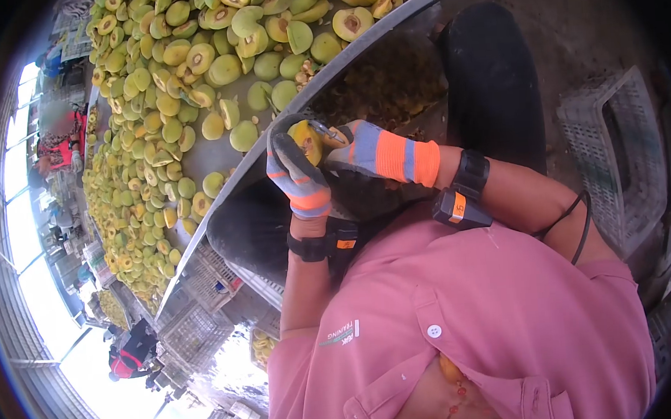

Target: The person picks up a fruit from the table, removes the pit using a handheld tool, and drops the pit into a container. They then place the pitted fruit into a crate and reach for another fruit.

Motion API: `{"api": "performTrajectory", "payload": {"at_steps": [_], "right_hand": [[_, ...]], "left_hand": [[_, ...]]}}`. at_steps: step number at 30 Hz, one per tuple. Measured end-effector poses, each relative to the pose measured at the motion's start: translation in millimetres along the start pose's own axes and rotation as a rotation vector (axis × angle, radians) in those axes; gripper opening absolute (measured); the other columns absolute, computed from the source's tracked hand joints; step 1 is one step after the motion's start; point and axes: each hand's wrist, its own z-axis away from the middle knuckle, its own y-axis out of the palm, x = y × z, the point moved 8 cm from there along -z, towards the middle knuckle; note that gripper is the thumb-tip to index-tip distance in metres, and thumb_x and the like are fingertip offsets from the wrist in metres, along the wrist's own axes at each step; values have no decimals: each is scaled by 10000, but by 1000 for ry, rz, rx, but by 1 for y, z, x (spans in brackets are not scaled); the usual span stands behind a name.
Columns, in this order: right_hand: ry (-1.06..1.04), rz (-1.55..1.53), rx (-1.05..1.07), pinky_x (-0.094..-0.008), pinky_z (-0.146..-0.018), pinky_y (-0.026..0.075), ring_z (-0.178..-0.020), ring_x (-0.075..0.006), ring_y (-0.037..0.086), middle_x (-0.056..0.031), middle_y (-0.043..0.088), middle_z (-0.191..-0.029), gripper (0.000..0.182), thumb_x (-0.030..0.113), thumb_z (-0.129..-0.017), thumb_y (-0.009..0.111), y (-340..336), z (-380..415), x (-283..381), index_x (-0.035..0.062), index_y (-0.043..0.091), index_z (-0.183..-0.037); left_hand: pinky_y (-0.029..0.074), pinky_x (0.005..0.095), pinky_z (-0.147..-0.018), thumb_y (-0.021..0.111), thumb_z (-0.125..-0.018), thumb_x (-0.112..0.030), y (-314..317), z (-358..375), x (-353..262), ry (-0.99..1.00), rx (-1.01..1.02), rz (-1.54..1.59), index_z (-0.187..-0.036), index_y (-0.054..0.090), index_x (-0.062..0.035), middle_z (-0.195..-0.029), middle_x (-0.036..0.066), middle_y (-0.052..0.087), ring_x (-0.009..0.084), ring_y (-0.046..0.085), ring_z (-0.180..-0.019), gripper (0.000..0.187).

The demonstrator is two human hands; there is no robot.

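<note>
Left hand [294, 164]: in a grey glove with orange bands, fingers curled narrow around the yellow fruit piece
Right hand [359, 151]: in a matching glove, closed on the small curved tool, close beside the left hand
Fruit piece [308, 143]: in the left hand, near the rim of the desk, facing the right hand
Small curved tool [329, 131]: metallic, at the fruit piece; its full shape is hidden by the fingers
Desk [213, 152]: grey-topped with a raised rim, running diagonally beyond the hands
Green fruit [225, 69]: whole-looking pieces and cut halves, heaped across the desk, some halves showing brown centres
Wrists: black straps, each with an orange label
Clothing: pink shirt [502, 291] and dark trousers [492, 77]
Right side: pale plastic crate [624, 153], well apart from the hands
Lower left: more crates [197, 325], beyond the left arm
Background: a person in red [63, 145] across the desk
</note>
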Motion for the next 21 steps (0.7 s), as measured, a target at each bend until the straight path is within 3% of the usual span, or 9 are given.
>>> {"api": "performTrajectory", "payload": {"at_steps": [5,8,11,14,16,19,21], "right_hand": [[39,-20,21,-297,-307,442,-445,-177,563,-48,577,-696,378,340,-781,643,0,1,-3,27,655,-993],[67,-35,8,-354,-578,481,-653,-215,608,-155,640,-756,512,342,-718,717,-5,7,2,-110,627,-941],[26,-63,1,-347,-549,469,-607,-216,596,-142,629,-718,425,290,-738,693,-3,2,-2,-98,633,-901],[153,31,42,-357,-517,460,-564,-201,576,-126,613,-683,361,257,-762,665,-2,14,4,-86,628,-870],[10,43,56,-370,-501,463,-550,-198,571,-125,605,-674,344,253,-767,657,3,5,1,-73,622,-870],[-119,55,75,-378,-484,468,-541,-189,563,-116,588,-650,324,254,-779,650,11,-16,-20,-55,618,-869],[-144,56,80,-377,-480,471,-539,-189,565,-110,581,-637,310,251,-787,643,11,-20,-28,-47,618,-867]], "left_hand": [[461,304,-831,416,-950,-88,7,0,-6,-26,32,33,-1092,571,44,-989,106,600,189,561,-888,249],[460,315,-828,371,-977,-124,10,1,-6,-16,23,-5,-1084,567,52,-984,119,600,202,566,-887,284],[461,318,-813,354,-990,-142,10,3,-6,-10,39,-86,-1068,568,59,-972,130,601,210,572,-874,304],[463,309,-794,369,-991,-156,7,2,-4,33,50,-144,-1043,579,53,-949,126,611,202,575,-856,301],[457,291,-788,401,-985,-156,4,2,-3,45,46,-129,-1015,594,36,-941,104,624,164,562,-854,274],[480,314,-743,399,-966,-112,6,4,6,-21,95,-105,-1028,585,66,-914,153,621,239,600,-794,265],[483,307,-728,427,-939,-77,10,1,-11,80,153,-273,-1034,586,64,-920,153,623,228,600,-783,233]]}}
